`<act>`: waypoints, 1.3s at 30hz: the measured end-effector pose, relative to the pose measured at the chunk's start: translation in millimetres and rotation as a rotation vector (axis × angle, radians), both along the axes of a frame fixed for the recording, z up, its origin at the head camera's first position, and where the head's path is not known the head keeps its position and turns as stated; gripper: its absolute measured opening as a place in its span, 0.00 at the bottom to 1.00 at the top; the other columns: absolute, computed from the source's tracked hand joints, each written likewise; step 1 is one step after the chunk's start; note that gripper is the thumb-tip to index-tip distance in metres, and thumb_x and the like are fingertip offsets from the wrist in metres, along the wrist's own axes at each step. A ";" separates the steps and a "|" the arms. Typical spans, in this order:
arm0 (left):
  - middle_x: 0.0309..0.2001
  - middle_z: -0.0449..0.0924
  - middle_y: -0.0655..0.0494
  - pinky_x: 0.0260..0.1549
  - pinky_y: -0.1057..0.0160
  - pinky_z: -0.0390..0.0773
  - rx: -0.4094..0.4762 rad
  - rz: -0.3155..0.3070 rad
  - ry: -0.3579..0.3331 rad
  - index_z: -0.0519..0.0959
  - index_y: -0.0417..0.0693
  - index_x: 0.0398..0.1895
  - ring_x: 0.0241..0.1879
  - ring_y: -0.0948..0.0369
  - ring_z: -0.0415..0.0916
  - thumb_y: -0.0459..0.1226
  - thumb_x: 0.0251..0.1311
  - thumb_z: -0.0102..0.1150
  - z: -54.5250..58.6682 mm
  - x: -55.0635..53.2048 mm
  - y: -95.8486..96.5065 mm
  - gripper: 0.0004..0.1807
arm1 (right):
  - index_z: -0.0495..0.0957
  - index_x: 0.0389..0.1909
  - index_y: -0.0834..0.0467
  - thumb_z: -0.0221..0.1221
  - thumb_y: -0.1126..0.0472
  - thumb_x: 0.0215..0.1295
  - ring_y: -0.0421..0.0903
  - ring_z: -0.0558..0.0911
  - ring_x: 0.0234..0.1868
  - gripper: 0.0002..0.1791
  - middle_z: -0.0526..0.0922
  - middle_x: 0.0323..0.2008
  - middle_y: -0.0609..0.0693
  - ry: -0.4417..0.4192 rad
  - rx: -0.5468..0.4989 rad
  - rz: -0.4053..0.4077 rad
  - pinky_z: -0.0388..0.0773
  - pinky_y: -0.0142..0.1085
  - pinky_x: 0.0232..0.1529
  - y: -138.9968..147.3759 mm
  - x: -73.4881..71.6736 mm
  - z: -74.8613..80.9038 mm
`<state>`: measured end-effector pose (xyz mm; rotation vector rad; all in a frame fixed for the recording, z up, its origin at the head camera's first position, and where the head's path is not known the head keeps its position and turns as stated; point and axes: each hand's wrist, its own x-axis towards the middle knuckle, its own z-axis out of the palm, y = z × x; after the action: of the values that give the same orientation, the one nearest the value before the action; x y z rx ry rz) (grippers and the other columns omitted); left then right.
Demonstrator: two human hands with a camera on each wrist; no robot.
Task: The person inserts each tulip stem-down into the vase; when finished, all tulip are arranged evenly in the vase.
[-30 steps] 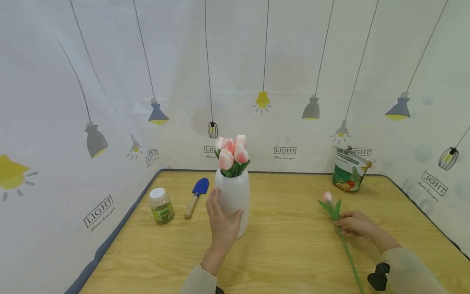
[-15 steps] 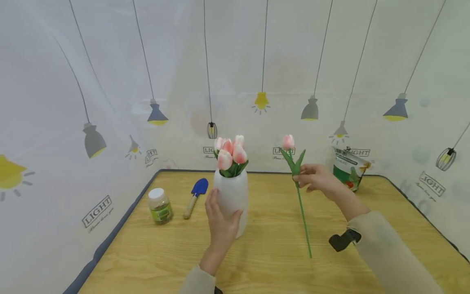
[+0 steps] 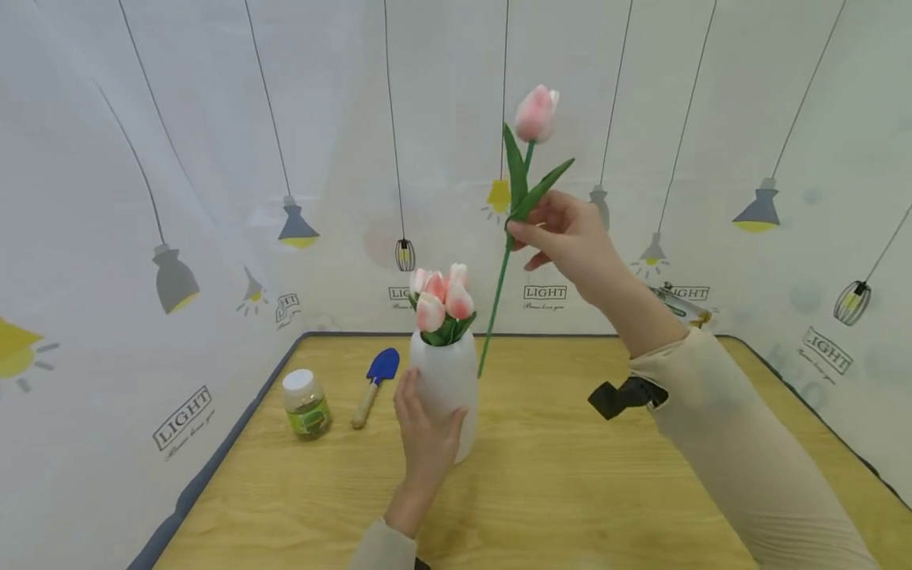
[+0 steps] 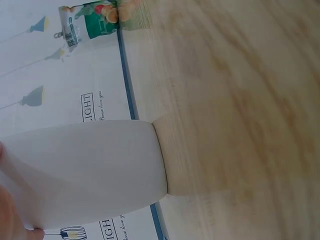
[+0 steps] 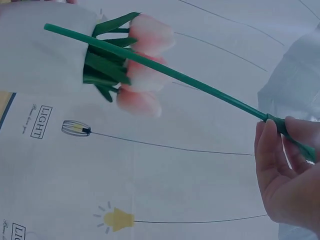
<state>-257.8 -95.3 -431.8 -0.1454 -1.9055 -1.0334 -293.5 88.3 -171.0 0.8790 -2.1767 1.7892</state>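
Observation:
A white vase stands upright on the table, with several pink-and-white tulips in its mouth. My left hand grips the vase, fingers on its left side and thumb across its front. Above and to the right of the vase, my right hand pinches a single pink tulip by the stem just below its leaves. The bare green stem slants down, its lower end beside the vase's upper right side in the head view. In the left wrist view, the base of the vase rests on the table.
On the left of the wooden table stand a white-lidded jar and a blue trowel lying flat. A printed food pouch is at the back right, mostly behind my right arm in the head view. Printed curtains surround the table.
My right hand has lifted the single tulip off the right side of the table and carried it up and leftward, near the vase. My left hand keeps its hold on the vase.

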 end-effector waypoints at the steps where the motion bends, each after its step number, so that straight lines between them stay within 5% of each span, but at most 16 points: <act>1: 0.60 0.55 0.38 0.50 0.37 0.67 -0.003 -0.002 0.004 0.51 0.43 0.65 0.59 0.42 0.57 0.34 0.36 0.71 -0.1 -0.3 -0.6 0.51 | 0.72 0.40 0.59 0.58 0.61 0.57 0.41 0.80 0.32 0.11 0.79 0.32 0.46 0.004 -0.028 0.002 0.80 0.33 0.25 -2.9 1.3 4.1; 8: 0.59 0.55 0.38 0.48 0.37 0.68 -0.002 -0.005 0.009 0.51 0.44 0.64 0.58 0.42 0.58 0.32 0.35 0.71 -1.6 -0.3 1.6 0.51 | 0.72 0.39 0.57 0.58 0.60 0.56 0.43 0.79 0.33 0.11 0.78 0.32 0.48 0.012 -0.150 -0.013 0.79 0.31 0.24 -15.4 4.5 17.5; 25: 0.59 0.55 0.38 0.50 0.39 0.68 -0.020 -0.024 0.015 0.52 0.42 0.64 0.59 0.43 0.57 0.32 0.35 0.71 -1.3 -0.5 5.7 0.50 | 0.72 0.35 0.55 0.58 0.64 0.55 0.41 0.79 0.29 0.07 0.78 0.29 0.46 0.150 -0.259 -0.029 0.77 0.30 0.21 -22.2 1.8 5.1; 32: 0.60 0.54 0.37 0.49 0.38 0.68 -0.026 -0.031 0.012 0.51 0.42 0.64 0.59 0.42 0.57 0.33 0.37 0.70 1.3 1.6 6.4 0.49 | 0.72 0.38 0.61 0.58 0.63 0.56 0.40 0.81 0.30 0.09 0.79 0.31 0.48 0.188 -0.067 -0.041 0.79 0.34 0.22 -32.0 0.6 -18.0; 39: 0.59 0.54 0.36 0.49 0.38 0.68 -0.047 -0.031 0.037 0.51 0.40 0.64 0.59 0.42 0.56 0.36 0.38 0.70 2.0 2.0 7.4 0.49 | 0.75 0.37 0.62 0.58 0.64 0.55 0.50 0.82 0.29 0.09 0.79 0.33 0.57 0.143 0.202 -0.037 0.80 0.33 0.23 -43.3 4.0 -61.8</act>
<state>-255.8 -87.8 -429.8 -0.2206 -1.8999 -1.0006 -289.5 45.0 -232.8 0.9687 -2.2924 1.4604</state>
